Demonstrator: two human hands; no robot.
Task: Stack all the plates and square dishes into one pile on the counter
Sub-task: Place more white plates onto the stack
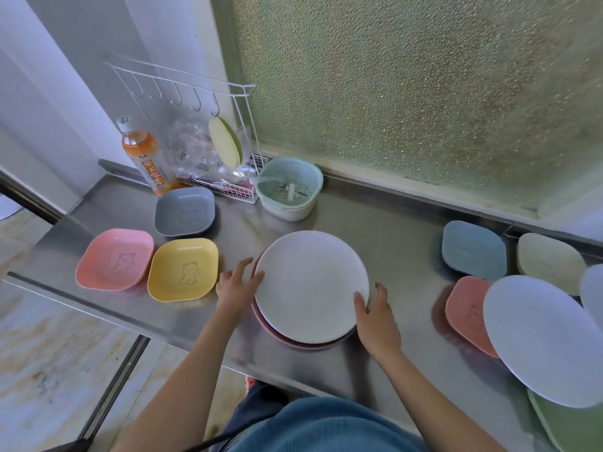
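On the steel counter (391, 230), at the middle of the view, a white plate (311, 285) lies on a pink plate (277, 334), whose rim shows only along the near and left edges. Both hands grip the white plate at its rim. The left hand (236, 287) is at 9 o'clock of the plate, fingers spread loosely, the fingertips (257, 277) touching the edge. The right hand (378, 318) is at 4 o'clock, half closed around the rim, thumb on top and the other fingers curled outside the edge.

At 9 o'clock of the pile a yellow dish (183, 269) sits just beside a pink dish (115, 259); a grey dish (185, 211) lies at 11 o'clock, near a bottle (143, 156) and a wire rack (225, 177). A mint strainer bowl (288, 192) stands at 12 o'clock.

At 3 o'clock, well apart from the pile, are a blue dish (473, 250), a cream dish (551, 262) and a red dish (466, 313). A pale blue plate (545, 340) overlaps the red dish and a green plate (571, 425) at 4 o'clock.
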